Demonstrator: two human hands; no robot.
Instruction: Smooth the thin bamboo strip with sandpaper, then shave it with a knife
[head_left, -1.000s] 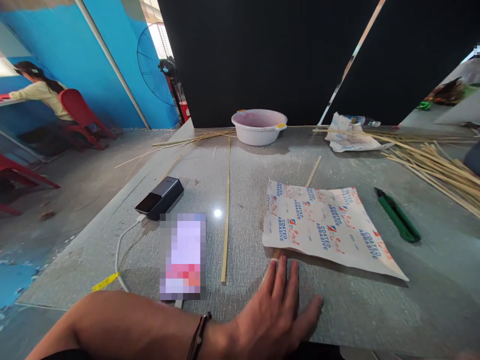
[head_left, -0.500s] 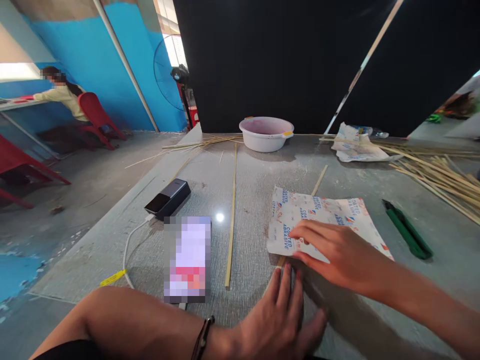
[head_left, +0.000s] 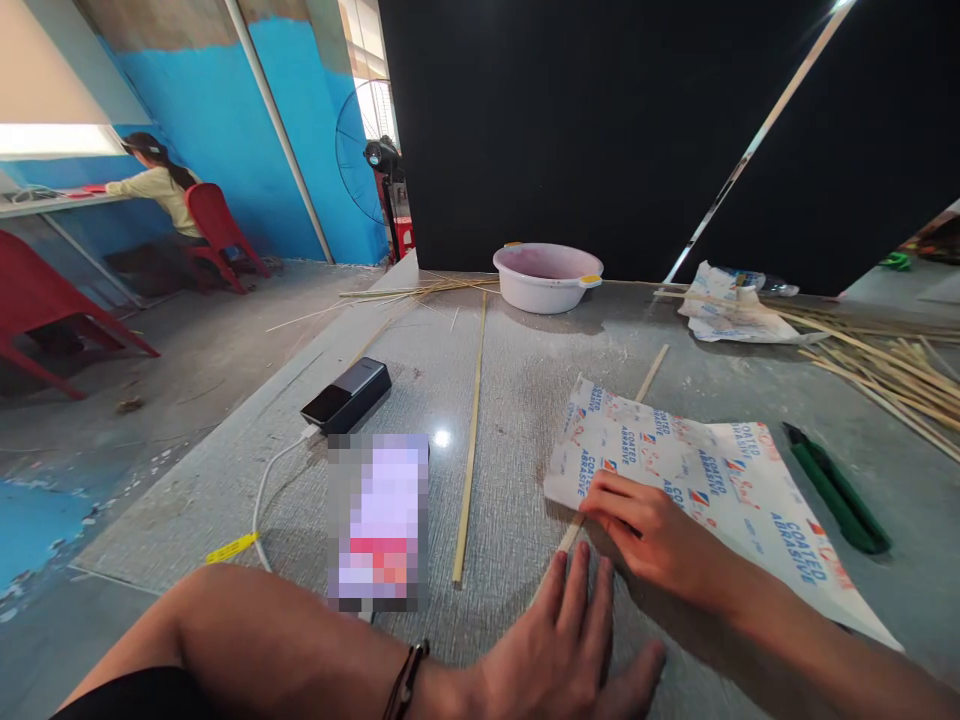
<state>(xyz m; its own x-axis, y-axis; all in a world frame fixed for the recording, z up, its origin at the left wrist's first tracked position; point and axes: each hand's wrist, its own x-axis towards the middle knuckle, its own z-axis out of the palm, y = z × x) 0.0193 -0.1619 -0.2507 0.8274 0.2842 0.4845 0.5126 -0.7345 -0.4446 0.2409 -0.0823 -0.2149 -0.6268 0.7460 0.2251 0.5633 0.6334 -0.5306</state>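
Observation:
My left hand [head_left: 574, 650] lies flat and open on the grey table [head_left: 517, 380], palm down, with a dark band at the wrist. Its fingertips sit beside the near end of a thin bamboo strip [head_left: 651, 372] that runs under a sheet of coated abrasive paper [head_left: 720, 480]. My right hand [head_left: 649, 530] reaches in from the right and pinches the near left edge of that sheet. A second, longer bamboo strip [head_left: 470, 440] lies to the left of both hands.
A green utility knife [head_left: 836, 488] lies right of the sheet. A phone [head_left: 379, 520], power bank [head_left: 346, 394] and white cable [head_left: 262, 490] sit left. At the back are a pink basin [head_left: 546, 277], crumpled paper [head_left: 724, 305] and piled bamboo strips [head_left: 885, 365]. A person [head_left: 161, 190] sits far left.
My right hand came into view, landed on the abrasive sheet, then drew back to its near left edge and closed on it. My left hand stayed flat.

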